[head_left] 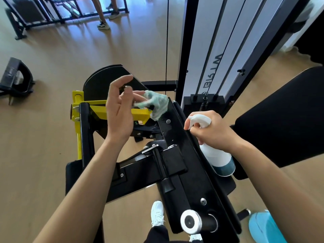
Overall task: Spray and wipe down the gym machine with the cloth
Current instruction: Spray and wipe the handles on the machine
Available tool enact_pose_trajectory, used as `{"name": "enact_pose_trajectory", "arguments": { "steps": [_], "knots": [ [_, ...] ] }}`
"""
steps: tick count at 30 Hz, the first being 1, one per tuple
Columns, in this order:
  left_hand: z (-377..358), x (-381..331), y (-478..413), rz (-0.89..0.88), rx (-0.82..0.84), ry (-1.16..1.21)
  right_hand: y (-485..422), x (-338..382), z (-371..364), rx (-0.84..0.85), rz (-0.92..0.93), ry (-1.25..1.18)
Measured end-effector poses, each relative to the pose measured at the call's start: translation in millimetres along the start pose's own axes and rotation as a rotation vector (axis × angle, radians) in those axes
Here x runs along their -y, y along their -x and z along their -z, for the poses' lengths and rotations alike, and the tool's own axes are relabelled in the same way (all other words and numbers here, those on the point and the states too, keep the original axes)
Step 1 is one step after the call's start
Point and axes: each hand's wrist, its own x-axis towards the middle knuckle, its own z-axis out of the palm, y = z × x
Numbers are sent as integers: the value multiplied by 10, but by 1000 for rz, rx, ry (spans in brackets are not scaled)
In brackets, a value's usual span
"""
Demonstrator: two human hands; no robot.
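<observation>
So we're standing over the gym machine point(175, 172). There's open wooden floor point(52, 137) to its left, the weight stack tower point(215, 50) straight ahead and a big black pad point(284, 116) off to the right. The machine's long black arm point(185, 148) runs diagonally under us, and we'd say that's the bit being done now. Its top face looks speckled wet toward the far end, though glare makes that hard to swear to.

Our right hand point(213, 130) has its grip clenched round the neck of the white spray bottle point(219, 158), index finger on the trigger, nozzle aimed left at the arm. The bottle hangs just beside the arm's right edge, probably so spray lands on the top face and not on the pad.

Our left hand point(119, 113) is up above the yellow bracket point(98, 109), its grip a loose fingertip pinch on the pale green cloth point(157, 104). The cloth dangles over the arm's far end, and we can't tell if it touches. We reckon it's held there to stay out of the spray and drop in for the wipe.

Room-wise, the arm's right edge is a clean straight run. The left side is crowded with bracket and bolts where the cloth could snag. The cable point(167, 50) hangs just behind the cloth, and a chrome-capped peg point(190, 221) juts out at the near end.
</observation>
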Motion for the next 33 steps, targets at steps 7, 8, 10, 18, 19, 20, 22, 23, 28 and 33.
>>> {"name": "enact_pose_trajectory", "arguments": {
  "steps": [7,8,10,18,19,20,22,23,28,33],
  "knots": [
    [-100,127,-187,80,218,-318,-11,0,-6,-2,-9,15],
    [-130,150,-191,85,229,-326,-13,-2,-7,-3,-9,15],
    [-198,205,-170,114,232,-226,-12,-2,-14,-5,-14,11],
    [-310,389,-111,164,189,61,-22,26,-79,-10,-32,10],
    [-303,387,-107,149,204,78,-23,26,-83,-12,-31,10],
    [-288,378,-95,126,219,91,-24,24,-84,-17,-30,12],
    [-243,357,-42,85,228,138,-18,14,-65,-28,-30,10],
    [-211,354,-8,67,222,184,-12,5,-50,-33,-32,4],
    [-87,307,102,25,220,263,-8,-22,-23,-53,-38,3],
    [4,387,-267,64,450,50,-24,-7,-57,-50,-32,12]
  ]
}}
